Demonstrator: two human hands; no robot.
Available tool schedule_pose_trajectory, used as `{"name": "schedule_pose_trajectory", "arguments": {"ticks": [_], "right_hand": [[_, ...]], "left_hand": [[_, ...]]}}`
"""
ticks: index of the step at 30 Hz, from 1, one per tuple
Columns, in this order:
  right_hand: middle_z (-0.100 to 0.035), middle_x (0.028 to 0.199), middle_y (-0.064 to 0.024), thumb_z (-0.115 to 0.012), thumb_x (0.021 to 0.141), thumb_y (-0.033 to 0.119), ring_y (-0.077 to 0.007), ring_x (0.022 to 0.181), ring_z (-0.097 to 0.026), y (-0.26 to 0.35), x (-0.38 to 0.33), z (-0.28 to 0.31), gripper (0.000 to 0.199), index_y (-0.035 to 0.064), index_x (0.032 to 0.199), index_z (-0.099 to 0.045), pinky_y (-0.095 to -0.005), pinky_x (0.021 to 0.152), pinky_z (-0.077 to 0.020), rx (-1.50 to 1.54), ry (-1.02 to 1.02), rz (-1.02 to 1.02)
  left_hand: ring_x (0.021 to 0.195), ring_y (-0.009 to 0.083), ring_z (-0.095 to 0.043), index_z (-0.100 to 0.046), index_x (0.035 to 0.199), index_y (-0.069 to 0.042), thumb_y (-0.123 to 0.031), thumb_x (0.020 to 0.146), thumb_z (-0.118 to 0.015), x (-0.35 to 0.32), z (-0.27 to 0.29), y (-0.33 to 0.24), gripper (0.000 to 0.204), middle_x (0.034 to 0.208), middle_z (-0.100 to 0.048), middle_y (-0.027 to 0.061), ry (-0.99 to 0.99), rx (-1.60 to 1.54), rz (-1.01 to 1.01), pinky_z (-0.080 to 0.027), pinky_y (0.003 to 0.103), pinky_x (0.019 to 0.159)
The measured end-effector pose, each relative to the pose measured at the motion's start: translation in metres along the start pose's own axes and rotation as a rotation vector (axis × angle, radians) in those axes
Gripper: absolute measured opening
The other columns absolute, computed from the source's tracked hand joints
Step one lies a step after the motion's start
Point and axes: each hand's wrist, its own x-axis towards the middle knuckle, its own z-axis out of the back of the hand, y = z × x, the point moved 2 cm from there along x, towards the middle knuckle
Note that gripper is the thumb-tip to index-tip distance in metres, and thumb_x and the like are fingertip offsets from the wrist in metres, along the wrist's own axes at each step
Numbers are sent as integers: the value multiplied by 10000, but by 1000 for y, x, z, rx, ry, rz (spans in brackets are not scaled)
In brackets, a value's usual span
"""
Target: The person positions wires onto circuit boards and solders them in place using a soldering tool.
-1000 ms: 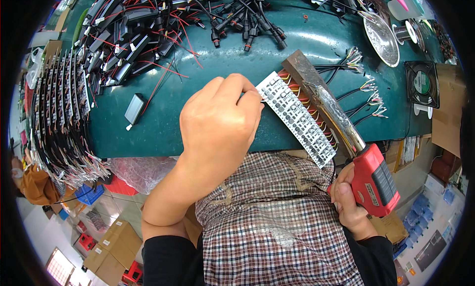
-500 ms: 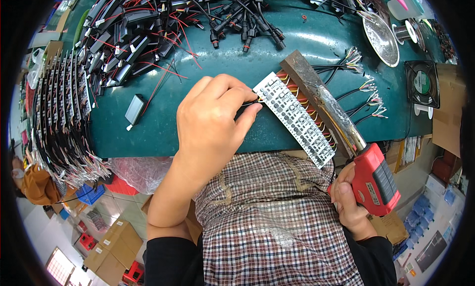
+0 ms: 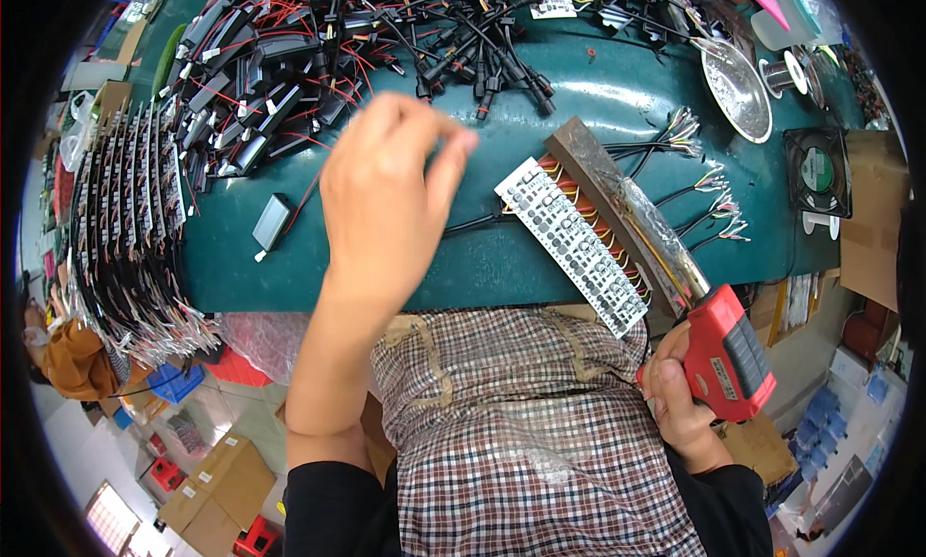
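My left hand (image 3: 381, 195) is raised over the table, left of a white circuit board panel (image 3: 574, 246). Its fingers are smeared by motion, and I see nothing between them. A black cable (image 3: 471, 224) runs out from the board's upper left edge, apart from the hand. The panel carries rows of small dark components, with red and yellow wires along its right side against a dark brown bar (image 3: 584, 150). My right hand (image 3: 683, 407) is closed round the handle of a red and black soldering gun (image 3: 730, 354). Its metal barrel (image 3: 683, 263) lies along the bar.
Black cables with stripped ends (image 3: 723, 208) lie right of the bar. Behind are piled black cased modules (image 3: 256, 113) and black connectors (image 3: 487, 80). One grey module (image 3: 273, 221) sits alone. Strips of boards (image 3: 125, 210) stand at left; a metal dish (image 3: 738, 92) and fan (image 3: 818, 171) at right.
My left hand has let go of the black cable at the board's corner and moved up and left. The right hand still holds the soldering gun in nearly the same place.
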Motion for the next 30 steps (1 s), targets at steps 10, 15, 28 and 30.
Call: {"name": "schedule_pose_trajectory", "arguments": {"ticks": [10, 15, 28, 30], "right_hand": [[-507, 795, -73, -575, 1008, 99, -78, 476, -398, 4, -2, -4, 144, 41, 1003, -444, -268, 456, -393, 76, -57, 18], [-512, 771, -72, -564, 1011, 81, -77, 461, -391, 1, -2, -3, 123, 40, 1006, -448, -267, 450, -387, 100, -80, 18], [-511, 771, -67, -570, 1005, 68, -79, 462, -411, 0, 1, -1, 117, 40, 1015, -457, -257, 462, -389, 79, -61, 49], [-517, 810, -69, -571, 1005, 77, -78, 469, -415, 3, 1, -2, 129, 33, 1049, -458, -255, 475, -399, 90, -39, 37]], "left_hand": [[897, 296, -691, -773, 957, -77, -401, 853, -798, 89, -57, 28, 342, 932, -711, 93, -125, 426, 94, -538, 432, 804], [832, 285, -738, -789, 920, -51, -293, 814, -794, 88, -36, 34, 264, 876, -767, 116, 147, 134, 280, -556, 392, 779], [779, 139, -627, -712, 1177, -18, -36, 964, -642, 26, 22, 3, 225, 897, -680, 71, 19, -489, 351, -516, 266, 745], [768, 143, -609, -712, 1174, -15, -37, 969, -642, 7, 29, -12, 217, 902, -658, 68, 116, -506, 310, -506, 280, 734]]}}
